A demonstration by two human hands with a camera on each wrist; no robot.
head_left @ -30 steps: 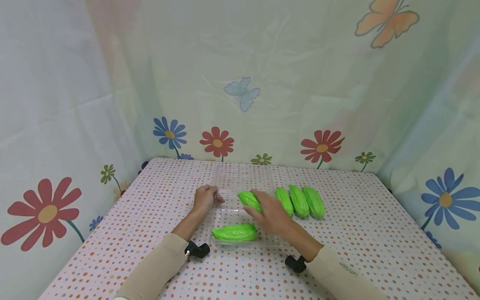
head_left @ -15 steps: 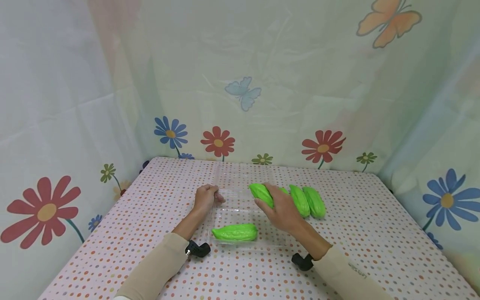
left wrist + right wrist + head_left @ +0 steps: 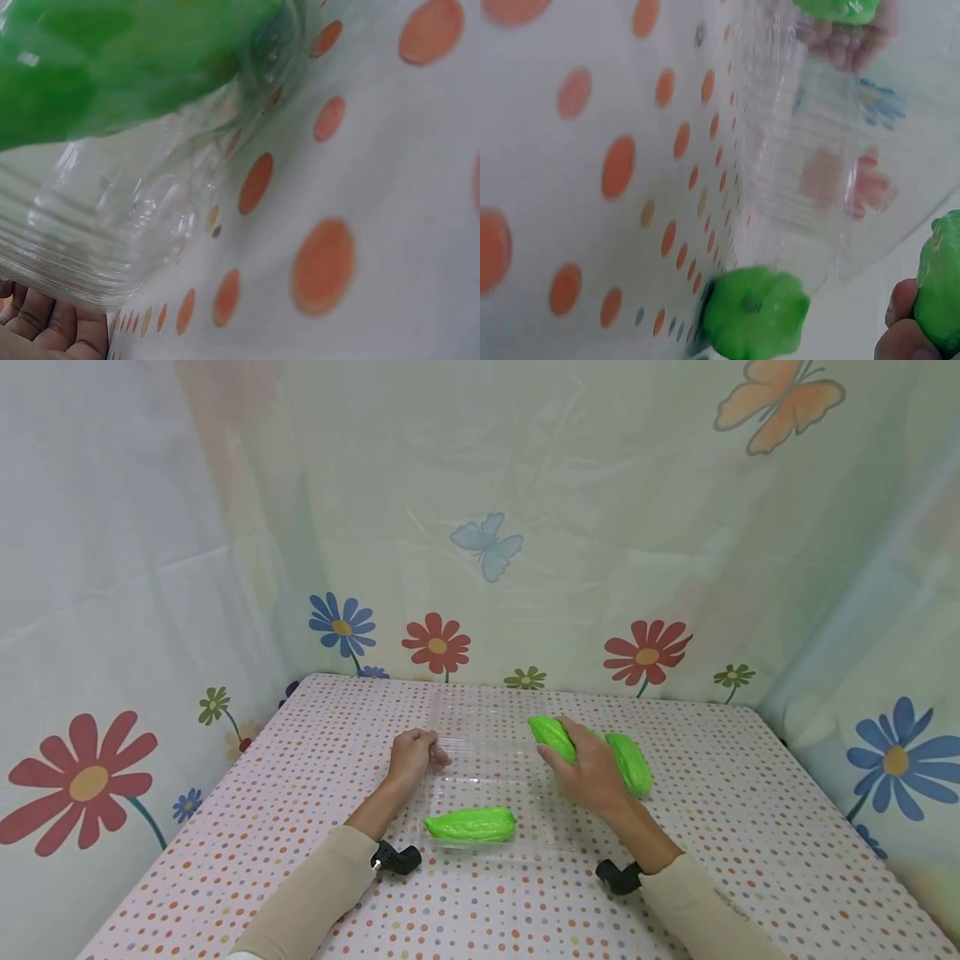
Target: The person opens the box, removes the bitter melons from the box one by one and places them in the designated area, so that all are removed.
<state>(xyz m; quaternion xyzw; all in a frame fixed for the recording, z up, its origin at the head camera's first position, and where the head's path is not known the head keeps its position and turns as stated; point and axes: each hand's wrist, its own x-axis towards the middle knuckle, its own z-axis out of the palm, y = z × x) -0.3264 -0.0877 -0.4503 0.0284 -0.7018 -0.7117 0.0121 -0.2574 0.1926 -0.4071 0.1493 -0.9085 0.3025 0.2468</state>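
Observation:
A clear plastic clamshell box (image 3: 480, 789) lies on the table with its lid (image 3: 487, 714) folded back. My left hand (image 3: 412, 756) grips the box's left edge near the hinge; its curled fingers (image 3: 64, 330) show at the rim in the left wrist view. One bright green, ribbed bitter melon (image 3: 470, 825) lies crosswise at the near side of the box. My right hand (image 3: 592, 772) holds another bitter melon (image 3: 551, 737) between thumb and fingers, at the box's right side. Beyond that hand rests a further bitter melon (image 3: 630, 764), and others are mostly hidden behind the hand.
A dotted cloth covers the table (image 3: 315, 893). Flower-printed curtains (image 3: 570, 568) hang round its back and sides. A black wrist camera (image 3: 397, 858) sits at the left sleeve and another camera (image 3: 618, 877) at the right.
My right hand has carried its bitter melon rightwards, from over the box to the box's right side, in front of the melons there. My left hand has stayed at the box's edge.

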